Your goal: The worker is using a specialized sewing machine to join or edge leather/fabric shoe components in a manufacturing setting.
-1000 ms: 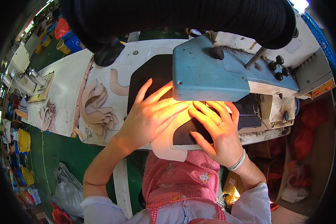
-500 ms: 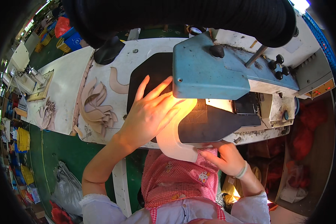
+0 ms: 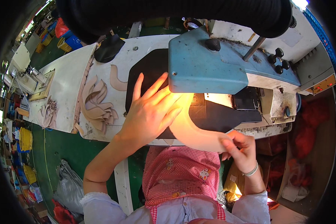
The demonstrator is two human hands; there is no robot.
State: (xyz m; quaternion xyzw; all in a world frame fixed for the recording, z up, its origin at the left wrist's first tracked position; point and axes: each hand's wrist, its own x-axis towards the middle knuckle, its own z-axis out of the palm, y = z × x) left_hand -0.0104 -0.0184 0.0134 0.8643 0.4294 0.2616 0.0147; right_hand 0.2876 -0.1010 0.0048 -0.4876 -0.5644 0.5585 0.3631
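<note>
A curved beige strip [image 3: 199, 135] of flat material runs from beneath the blue machine head [image 3: 209, 71] toward my right side. My left hand [image 3: 151, 110] lies on the strip's far part with fingers spread, its fingertips lit orange by a lamp at the machine. The strip's near right end is pinched between thumb and fingers of my right hand [image 3: 239, 149]. Under the strip is a black plate [image 3: 220, 121] with a brown ribbed patch [image 3: 198, 106]. The machine head hides where the strip's far end lies.
Left of the plate a fanned pile of curved beige pieces [image 3: 97, 104] lies on the white table [image 3: 138, 46], with one single curved piece [image 3: 117, 79] beside it. Another bunch of pieces [image 3: 48, 114] is farther left. A black tube [image 3: 175, 18] crosses overhead.
My right hand has moved up and right and now pinches the strip's end. The strip has swung with it, its near end lifting rightward. My left hand stays on the strip.
</note>
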